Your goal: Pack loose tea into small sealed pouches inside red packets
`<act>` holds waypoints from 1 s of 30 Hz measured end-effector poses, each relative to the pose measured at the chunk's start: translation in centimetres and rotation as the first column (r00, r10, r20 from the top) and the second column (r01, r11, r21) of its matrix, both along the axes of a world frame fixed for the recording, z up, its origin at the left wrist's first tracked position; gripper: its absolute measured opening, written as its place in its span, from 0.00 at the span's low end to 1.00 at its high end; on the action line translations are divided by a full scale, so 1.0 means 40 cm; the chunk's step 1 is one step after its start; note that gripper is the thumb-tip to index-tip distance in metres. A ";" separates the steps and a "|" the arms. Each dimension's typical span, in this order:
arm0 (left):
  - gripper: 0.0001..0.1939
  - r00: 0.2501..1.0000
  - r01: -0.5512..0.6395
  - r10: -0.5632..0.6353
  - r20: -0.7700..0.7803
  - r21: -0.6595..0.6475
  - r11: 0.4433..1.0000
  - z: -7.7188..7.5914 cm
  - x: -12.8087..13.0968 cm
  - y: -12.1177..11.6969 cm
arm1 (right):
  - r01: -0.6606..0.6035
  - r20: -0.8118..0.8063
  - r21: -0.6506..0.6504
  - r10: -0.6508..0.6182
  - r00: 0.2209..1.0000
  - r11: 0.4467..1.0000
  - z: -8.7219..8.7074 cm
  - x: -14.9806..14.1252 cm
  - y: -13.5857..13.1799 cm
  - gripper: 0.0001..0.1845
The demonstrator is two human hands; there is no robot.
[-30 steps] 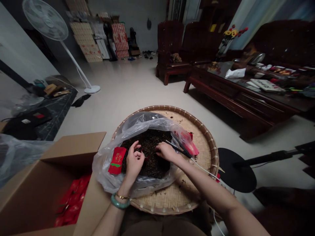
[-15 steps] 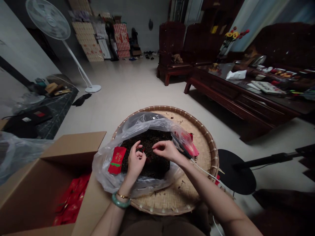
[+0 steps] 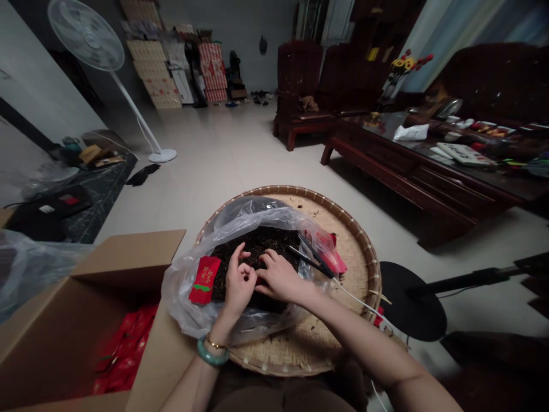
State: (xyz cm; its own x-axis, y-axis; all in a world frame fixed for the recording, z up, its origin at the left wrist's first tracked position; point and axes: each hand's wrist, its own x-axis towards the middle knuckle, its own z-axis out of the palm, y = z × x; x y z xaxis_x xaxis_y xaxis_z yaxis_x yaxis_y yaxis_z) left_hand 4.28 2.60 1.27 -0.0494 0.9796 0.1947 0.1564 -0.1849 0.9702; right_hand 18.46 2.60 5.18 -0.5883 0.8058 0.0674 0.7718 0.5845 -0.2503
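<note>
My left hand point(image 3: 240, 286), with a green bangle and a gold bracelet on its wrist, is curled with thumb and finger pinched on a small red packet point(image 3: 259, 281), mostly hidden by the hands. My right hand point(image 3: 281, 278) meets it there, fingers bent and closed on the packet's other side. Both are over dark, loose dried leaves point(image 3: 270, 236) in a clear plastic bag point(image 3: 184, 312). Red packets with gold lettering point(image 3: 205, 279) lie on the bag's left side. To the right rests a black tong-shaped tool point(image 3: 315, 257) with a white cord.
A round woven bamboo tray point(image 3: 351, 274) carries the bag. At left stands an open cardboard box point(image 3: 47, 332) holding red packets point(image 3: 128, 349). A black round stand base point(image 3: 414, 300) sits to the right. Farther off are a wooden coffee table point(image 3: 398, 177) and a white fan point(image 3: 88, 37).
My right hand has moved left and down to meet the left hand at the small red packet. More of the black tool now shows. My left hand has barely moved.
</note>
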 end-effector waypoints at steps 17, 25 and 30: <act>0.27 0.998 -0.017 0.016 0.056 0.019 1.000 -0.025 0.009 -0.018 | -0.031 0.085 0.032 0.028 0.996 0.999 -0.003 0.010 0.009 0.15; 0.39 0.960 0.182 -0.162 -0.226 0.069 0.981 -0.029 -0.069 -0.009 | -0.070 0.036 0.016 0.069 0.997 0.997 0.007 0.023 0.019 0.11; 0.32 0.831 0.457 -0.471 -0.296 -0.121 0.881 -0.026 -0.096 0.017 | -0.284 -0.013 0.153 0.289 0.957 0.947 0.031 0.033 0.000 0.08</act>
State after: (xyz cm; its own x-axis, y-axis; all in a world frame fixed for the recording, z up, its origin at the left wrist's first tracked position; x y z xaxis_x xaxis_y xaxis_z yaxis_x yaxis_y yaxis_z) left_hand 0.44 3.26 0.21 0.4682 0.8799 0.0807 0.3542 -0.2706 0.8952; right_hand 19.76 2.59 6.42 -0.7881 0.5829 0.1977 0.5586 0.8123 -0.1678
